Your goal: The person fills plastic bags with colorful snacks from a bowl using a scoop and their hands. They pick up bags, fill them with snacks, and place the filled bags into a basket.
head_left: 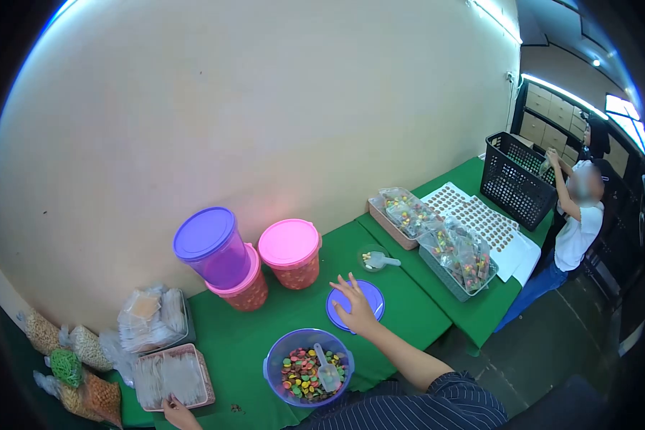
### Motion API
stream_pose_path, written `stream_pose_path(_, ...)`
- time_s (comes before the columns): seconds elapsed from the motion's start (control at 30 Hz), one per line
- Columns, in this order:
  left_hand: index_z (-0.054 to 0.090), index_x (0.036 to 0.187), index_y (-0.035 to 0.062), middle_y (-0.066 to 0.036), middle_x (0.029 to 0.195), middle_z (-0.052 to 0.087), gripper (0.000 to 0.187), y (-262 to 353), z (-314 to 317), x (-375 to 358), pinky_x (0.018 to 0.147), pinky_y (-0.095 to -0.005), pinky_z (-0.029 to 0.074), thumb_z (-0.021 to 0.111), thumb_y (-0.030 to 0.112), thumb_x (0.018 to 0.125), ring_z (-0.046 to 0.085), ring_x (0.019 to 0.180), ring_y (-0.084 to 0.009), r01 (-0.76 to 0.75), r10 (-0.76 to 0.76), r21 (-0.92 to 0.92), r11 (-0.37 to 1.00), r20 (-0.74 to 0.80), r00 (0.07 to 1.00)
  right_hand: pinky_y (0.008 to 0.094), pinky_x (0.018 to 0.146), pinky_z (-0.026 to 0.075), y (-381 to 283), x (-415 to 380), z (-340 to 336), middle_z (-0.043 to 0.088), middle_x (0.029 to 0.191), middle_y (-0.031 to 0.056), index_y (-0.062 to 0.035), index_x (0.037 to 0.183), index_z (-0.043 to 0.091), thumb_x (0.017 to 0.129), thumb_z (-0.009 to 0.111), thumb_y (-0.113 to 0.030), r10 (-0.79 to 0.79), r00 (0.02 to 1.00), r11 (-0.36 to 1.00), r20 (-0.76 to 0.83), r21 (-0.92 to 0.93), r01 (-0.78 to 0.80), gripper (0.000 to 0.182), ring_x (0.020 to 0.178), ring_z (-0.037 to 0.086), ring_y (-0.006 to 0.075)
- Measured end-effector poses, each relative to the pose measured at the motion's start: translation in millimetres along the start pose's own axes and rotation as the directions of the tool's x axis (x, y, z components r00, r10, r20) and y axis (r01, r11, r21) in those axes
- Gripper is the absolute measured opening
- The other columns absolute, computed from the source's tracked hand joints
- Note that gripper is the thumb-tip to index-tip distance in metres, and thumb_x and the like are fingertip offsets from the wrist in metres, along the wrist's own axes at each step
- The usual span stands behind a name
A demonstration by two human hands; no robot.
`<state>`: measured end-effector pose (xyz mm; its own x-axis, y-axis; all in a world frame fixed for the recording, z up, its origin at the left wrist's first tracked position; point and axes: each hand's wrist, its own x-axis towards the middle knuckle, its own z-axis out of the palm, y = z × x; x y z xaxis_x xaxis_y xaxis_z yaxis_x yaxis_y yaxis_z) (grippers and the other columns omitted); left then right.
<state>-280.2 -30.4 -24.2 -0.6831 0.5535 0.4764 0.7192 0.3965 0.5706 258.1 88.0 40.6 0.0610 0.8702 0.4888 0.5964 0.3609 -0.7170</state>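
My left hand [179,414] is at the front rim of a pink basket [206,373] of flat clear plastic bags [166,378], its fingers pinched at the edge of a bag. Fingers spread and holding nothing, my right hand [355,309] hovers over a round purple lid [375,295] on the green tablecloth. In front of me stands a purple tub [272,383] of colourful round candies [302,373]. A clear scoop [327,371] rests on the candies.
Lidded tubs [290,258] stand by the wall, one purple tub [226,261] stacked. Snack bags [68,367] lie left. Rightward are a small dish with a scoop [376,261], baskets of filled packets [466,261], sticker sheets [473,222], a black crate [516,179] and a person [580,229].
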Motion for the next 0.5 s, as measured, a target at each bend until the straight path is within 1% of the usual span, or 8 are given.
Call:
stream_pose_path(0.13, 0.063, 0.092, -0.0051, -0.019, 0.081, 0.066, 0.027, 12.4, -6.8, 0.6, 0.062, -0.0394, 0.048, 0.063, 0.022, 0.089, 0.061, 0.066, -0.032, -0.123, 0.121, -0.019, 0.992, -0.088, 0.989, 0.0493, 0.112, 0.024, -14.4, 4.3, 7.2, 0.04, 0.144, 0.0202, -0.0108, 0.128, 0.054, 0.085, 0.06, -0.014, 0.013, 0.999, 0.999, 0.045, 0.048, -0.016, 0.044, 0.141, 0.019, 0.042)
stream_pose_path(0.2, 0.062, 0.093, -0.0052, -0.018, 0.083, 0.065, 0.027, 21.6, -11.3, 2.0, 0.068, -0.037, 0.049, 0.062, 0.021, 0.09, 0.061, 0.072, -0.0303, -0.043, 0.043, 0.01, 0.999, 0.016, 0.999, 0.0498, 0.111, 0.026, -17.5, 5.4, 10.8, 0.04, 0.144, 0.0197, -0.011, 0.126, 0.054, 0.086, 0.059, -0.015, 0.007, 0.997, 1.0, 0.071, 0.022, -0.009, 0.041, 0.14, 0.021, 0.0427)
stream_pose_path(0.27, 0.07, 0.082, 0.0014, -0.016, 0.071, 0.065, 0.039, 30.9, -14.5, 1.8, 0.06, -0.0407, 0.049, 0.065, 0.04, 0.087, 0.061, 0.063, -0.033, -0.121, 0.152, 0.165, 0.979, -0.187, 0.971, 0.0496, 0.111, 0.028, -19.9, 5.1, 17.5, 0.044, 0.141, 0.0183, -0.0095, 0.122, 0.057, 0.086, 0.058, -0.013, -0.098, 0.993, 0.992, 0.073, -0.07, 0.103, 0.037, 0.138, 0.026, 0.0416)
stream_pose_path(0.3, 0.07, 0.082, 0.0014, -0.016, 0.071, 0.065, 0.039, 44.9, -22.1, 2.9, 0.06, -0.0407, 0.049, 0.065, 0.04, 0.087, 0.061, 0.063, -0.033, -0.12, 0.15, 0.165, 0.979, -0.187, 0.971, 0.0496, 0.111, 0.028, -20.0, 4.1, 20.2, 0.044, 0.141, 0.0183, -0.0095, 0.122, 0.057, 0.086, 0.058, -0.013, -0.099, 0.992, 0.992, 0.074, -0.071, 0.104, 0.037, 0.138, 0.026, 0.0416)
stream_pose_path(0.37, 0.07, 0.087, -0.0031, -0.009, 0.065, 0.059, 0.011, 86.1, -42.4, 1.1, 0.052, -0.0332, 0.042, 0.071, 0.004, 0.079, 0.049, 0.056, -0.0187, -0.142, 0.004, -0.251, 0.958, -0.482, 0.876, 0.0494, 0.109, 0.03, -18.9, -2.1, 25.0, 0.049, 0.135, 0.0171, -0.0084, 0.119, 0.059, 0.085, 0.057, -0.011, -0.209, 0.972, 0.968, 0.108, -0.114, 0.221, 0.034, 0.134, 0.033, 0.0405)
stream_pose_path(0.4, 0.07, 0.087, -0.0031, -0.009, 0.065, 0.059, 0.011, 106.2, -47.8, -0.2, 0.052, -0.0332, 0.042, 0.071, 0.004, 0.079, 0.049, 0.056, -0.0187, -0.141, 0.003, -0.253, 0.957, -0.479, 0.878, 0.0494, 0.109, 0.03, -19.4, -5.5, 27.1, 0.049, 0.135, 0.0171, -0.0084, 0.119, 0.059, 0.085, 0.057, -0.011, -0.208, 0.972, 0.968, 0.109, -0.118, 0.22, 0.034, 0.134, 0.033, 0.0405)
stream_pose_path(0.47, 0.061, 0.082, -0.0056, -0.02, 0.075, 0.061, 0.026, 134.5, -55.3, -6.9, 0.066, -0.042, 0.048, 0.072, 0.018, 0.082, 0.057, 0.068, -0.0348, -0.246, 0.128, -0.109, 0.963, -0.62, 0.774, 0.0493, 0.108, 0.032, -25.8, -11.8, 30.9, 0.053, 0.129, 0.016, -0.0071, 0.116, 0.06, 0.085, 0.058, -0.012, -0.213, 0.967, 0.971, 0.139, -0.075, 0.225, 0.031, 0.129, 0.039, 0.0393)
stream_pose_path(0.5, 0.059, 0.096, -0.0041, -0.016, 0.089, 0.062, 0.021, 130.4, -47.7, -16.2, 0.076, -0.0353, 0.048, 0.062, 0.016, 0.089, 0.06, 0.083, -0.0286, -0.245, 0.089, -0.257, 0.935, -0.498, 0.863, 0.0493, 0.108, 0.032, -31.4, -12.1, 31.6, 0.053, 0.129, 0.016, -0.0071, 0.116, 0.06, 0.085, 0.058, -0.012, -0.214, 0.966, 0.971, 0.145, -0.075, 0.227, 0.031, 0.129, 0.039, 0.0393)
